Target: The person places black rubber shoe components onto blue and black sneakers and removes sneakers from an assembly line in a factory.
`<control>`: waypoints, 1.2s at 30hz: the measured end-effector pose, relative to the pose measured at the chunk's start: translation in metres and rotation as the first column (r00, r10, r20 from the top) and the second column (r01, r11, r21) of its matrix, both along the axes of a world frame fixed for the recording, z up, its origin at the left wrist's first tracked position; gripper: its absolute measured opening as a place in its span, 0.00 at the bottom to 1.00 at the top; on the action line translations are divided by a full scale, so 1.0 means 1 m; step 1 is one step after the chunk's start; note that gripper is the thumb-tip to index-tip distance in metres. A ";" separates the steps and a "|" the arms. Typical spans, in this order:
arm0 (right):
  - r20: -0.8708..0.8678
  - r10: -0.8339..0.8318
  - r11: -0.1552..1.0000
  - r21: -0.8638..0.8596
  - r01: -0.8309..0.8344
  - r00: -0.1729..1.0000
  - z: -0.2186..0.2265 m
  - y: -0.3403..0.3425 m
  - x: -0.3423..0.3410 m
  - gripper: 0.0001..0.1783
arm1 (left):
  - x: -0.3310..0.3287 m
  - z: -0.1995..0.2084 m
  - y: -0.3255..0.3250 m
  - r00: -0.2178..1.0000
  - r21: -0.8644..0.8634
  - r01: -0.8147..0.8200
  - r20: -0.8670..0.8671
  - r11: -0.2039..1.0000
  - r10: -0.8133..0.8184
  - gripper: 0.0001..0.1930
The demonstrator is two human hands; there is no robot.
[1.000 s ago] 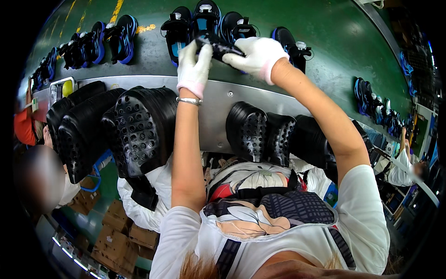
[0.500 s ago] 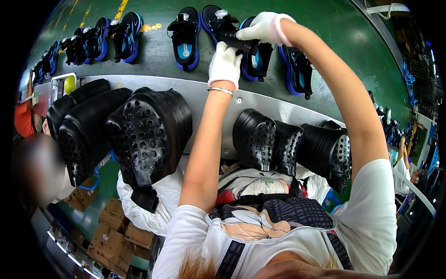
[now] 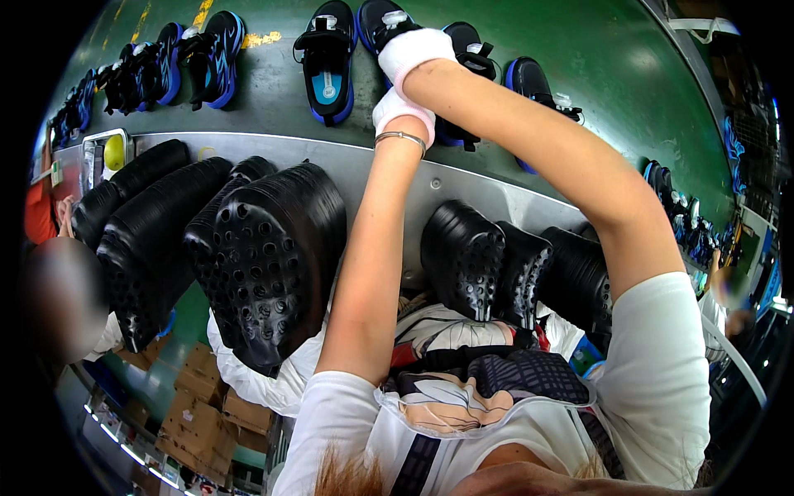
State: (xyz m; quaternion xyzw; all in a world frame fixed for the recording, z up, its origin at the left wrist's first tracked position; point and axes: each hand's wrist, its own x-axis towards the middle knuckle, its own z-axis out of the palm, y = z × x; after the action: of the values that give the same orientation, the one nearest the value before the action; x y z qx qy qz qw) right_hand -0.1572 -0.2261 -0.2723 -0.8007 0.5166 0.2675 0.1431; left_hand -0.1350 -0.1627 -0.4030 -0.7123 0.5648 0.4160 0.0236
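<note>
Both my hands wear white gloves with pink cuffs and are close together over a black shoe with a blue sole (image 3: 381,16). My right hand (image 3: 413,54) lies across the middle of that shoe, its fingers hidden behind the back of the glove. Just below it, my left hand (image 3: 395,109) is at the heel end, its fingers covered by the right hand. Whatever either hand holds is out of sight. To the left stands a matching shoe (image 3: 331,70), its light blue insole showing. Another shoe (image 3: 471,48) is just right of my hands, partly behind my right forearm.
Shoes (image 3: 217,62) line the green surface (image 3: 273,91) leftward. On the metal ledge (image 3: 364,161) nearer me are stacks of nested black shoe-shaped pieces with holes (image 3: 265,248), and more stacks (image 3: 463,256) right of my left arm. Cardboard boxes (image 3: 194,434) lie lower left. Other people are at both sides.
The black strip-like piece held between my hands half a second ago is now hidden. My right hand has moved left and down over the shoe, its forearm now crossing the shoes to the right.
</note>
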 end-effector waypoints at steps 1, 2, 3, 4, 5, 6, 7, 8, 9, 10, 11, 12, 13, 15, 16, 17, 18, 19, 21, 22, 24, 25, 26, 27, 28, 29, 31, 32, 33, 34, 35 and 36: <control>0.012 0.053 0.998 -0.023 -0.053 0.999 -0.004 -0.003 0.001 0.16 | -0.001 0.002 -0.003 1.000 0.053 -0.013 0.008 0.999 0.012 0.15; 0.021 0.086 0.994 -0.070 -0.085 0.996 -0.010 -0.006 0.000 0.16 | 0.000 0.009 -0.008 1.000 0.104 -0.022 0.018 0.994 0.020 0.15; 0.038 0.068 0.993 -0.103 -0.064 0.997 -0.016 -0.010 0.000 0.16 | 0.003 0.015 -0.010 0.997 0.069 0.060 0.034 0.996 -0.063 0.15; 0.053 0.055 0.991 -0.129 -0.047 0.997 -0.020 -0.012 0.000 0.15 | 0.006 0.027 -0.007 0.989 0.041 0.139 0.049 0.989 -0.141 0.15; 0.068 0.040 0.987 -0.155 -0.029 0.997 -0.023 -0.012 0.000 0.15 | 0.007 0.033 -0.005 0.973 0.014 0.219 0.065 0.976 -0.220 0.15; 0.058 0.116 0.978 -0.180 -0.104 0.992 -0.026 -0.012 -0.003 0.15 | 0.006 0.029 -0.006 0.994 -0.020 0.108 0.037 0.994 -0.107 0.14; 0.069 0.082 0.972 -0.226 -0.065 0.994 -0.023 -0.011 -0.001 0.15 | 0.009 0.040 -0.007 0.998 -0.015 0.059 0.020 0.998 -0.059 0.14; 0.141 0.077 0.969 -0.243 -0.041 0.987 -0.033 -0.011 -0.003 0.15 | 0.007 0.029 -0.006 0.999 -0.014 0.042 0.015 0.999 -0.042 0.15; 0.211 0.071 0.966 -0.258 -0.015 0.975 -0.041 -0.012 -0.005 0.15 | 0.006 0.019 -0.004 1.000 -0.014 0.026 0.009 1.000 -0.026 0.15; 0.149 0.099 0.977 -0.202 -0.068 0.984 -0.037 -0.009 -0.003 0.15 | 0.009 0.027 0.000 0.999 -0.029 0.037 0.019 0.999 -0.037 0.15; 0.089 0.130 0.983 -0.141 -0.117 0.988 -0.028 -0.007 -0.001 0.16 | 0.013 0.037 0.004 0.998 -0.044 0.049 0.029 0.998 -0.048 0.16; 0.074 0.161 0.978 -0.144 -0.150 0.984 -0.027 -0.007 -0.002 0.14 | 0.012 0.030 0.005 0.999 -0.054 0.036 0.041 0.998 -0.034 0.16; 0.167 0.077 0.953 -0.301 -0.023 0.983 -0.038 -0.008 -0.002 0.13 | 0.012 0.033 0.005 0.999 -0.117 0.044 0.034 0.992 -0.041 0.16; 0.074 0.108 0.968 -0.233 -0.088 0.991 -0.031 -0.011 -0.002 0.12 | 0.018 0.057 0.001 0.995 -0.064 0.090 0.050 0.994 -0.087 0.15; 0.078 0.145 0.954 -0.275 -0.118 0.986 -0.031 -0.010 -0.001 0.12 | 0.018 0.052 0.007 0.998 -0.173 -0.003 0.065 0.985 0.015 0.15; 0.054 0.126 0.949 -0.298 -0.105 0.991 -0.030 -0.013 -0.002 0.12 | 0.016 0.054 0.003 0.997 -0.169 0.009 0.076 0.985 0.004 0.14; 0.049 0.148 0.942 -0.311 -0.126 0.988 -0.029 -0.017 -0.004 0.12 | 0.013 0.051 -0.003 0.996 -0.159 -0.048 0.070 0.986 0.060 0.14; 0.047 0.177 0.938 -0.312 -0.154 0.983 -0.028 -0.016 -0.003 0.12 | 0.012 0.049 -0.003 0.990 -0.136 -0.112 0.067 0.984 0.122 0.14; 0.130 0.039 0.929 -0.370 0.012 0.991 -0.034 -0.024 -0.017 0.12 | 0.010 0.067 -0.010 0.997 -0.089 0.033 0.073 0.995 -0.027 0.15; 0.117 0.031 0.955 -0.296 0.005 0.993 -0.023 -0.017 -0.015 0.12 | 0.021 0.063 0.006 0.992 -0.407 0.089 0.119 0.909 -0.044 0.18; 0.074 0.081 0.986 -0.149 -0.069 0.994 0.029 0.013 -0.012 0.14 | 0.038 0.075 0.001 0.993 -0.232 0.035 0.119 0.972 -0.007 0.15; 0.091 0.116 0.987 -0.123 -0.104 0.989 0.053 0.029 -0.022 0.14 | 0.042 0.073 0.001 0.987 -0.264 0.089 0.153 0.960 -0.049 0.16; 0.108 0.142 0.986 -0.100 -0.132 0.984 0.074 0.044 -0.036 0.15 | 0.042 0.076 0.007 0.986 -0.340 0.088 0.166 0.936 -0.032 0.16; 0.136 0.140 0.990 -0.056 -0.133 0.981 0.092 0.064 -0.050 0.15 | 0.042 0.083 0.017 0.983 -0.416 0.084 0.182 0.906 -0.008 0.17; 0.193 0.187 0.982 -0.002 -0.191 0.963 0.102 0.083 -0.048 0.15 | 0.060 0.089 0.037 0.959 -0.459 0.150 0.283 0.876 -0.016 0.18; 0.190 0.229 0.969 0.046 -0.241 0.955 0.112 0.102 -0.054 0.14 | 0.069 0.076 0.052 0.974 -0.652 0.103 0.220 0.751 0.058 0.20; 0.309 0.175 0.982 0.014 -0.189 0.935 0.100 0.144 -0.093 0.16 | 0.063 0.075 0.068 0.997 -0.846 0.039 0.069 0.531 0.036 0.22; 0.362 0.172 0.981 0.021 -0.193 0.916 0.109 0.163 -0.096 0.16 | 0.064 0.086 0.082 0.995 -0.810 -0.071 -0.014 0.582 0.100 0.16; 0.319 0.150 0.975 0.111 -0.194 0.936 0.115 0.178 -0.092 0.16 | 0.072 0.076 0.095 0.992 -0.805 -0.125 -0.108 0.580 0.064 0.17; 0.353 0.147 0.974 0.109 -0.197 0.924 0.118 0.195 -0.091 0.16 | 0.077 0.077 0.112 0.988 -0.780 -0.143 -0.147 0.609 0.043 0.17; 0.383 0.137 0.975 0.111 -0.193 0.914 0.114 0.213 -0.092 0.16 | 0.079 0.078 0.129 0.981 -0.751 -0.158 -0.191 0.641 0.018 0.17; 0.427 0.167 0.977 0.051 -0.208 0.889 0.107 0.227 -0.091 0.15 | 0.082 0.077 0.146 0.974 -0.681 -0.182 -0.223 0.709 0.037 0.17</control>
State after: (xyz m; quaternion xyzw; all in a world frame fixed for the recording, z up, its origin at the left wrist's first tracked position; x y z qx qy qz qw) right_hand -0.2485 0.0014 -0.1652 -0.8777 0.3807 0.1255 0.2625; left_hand -0.0534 -0.0169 -0.3258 -0.6571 0.6358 0.2401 -0.3260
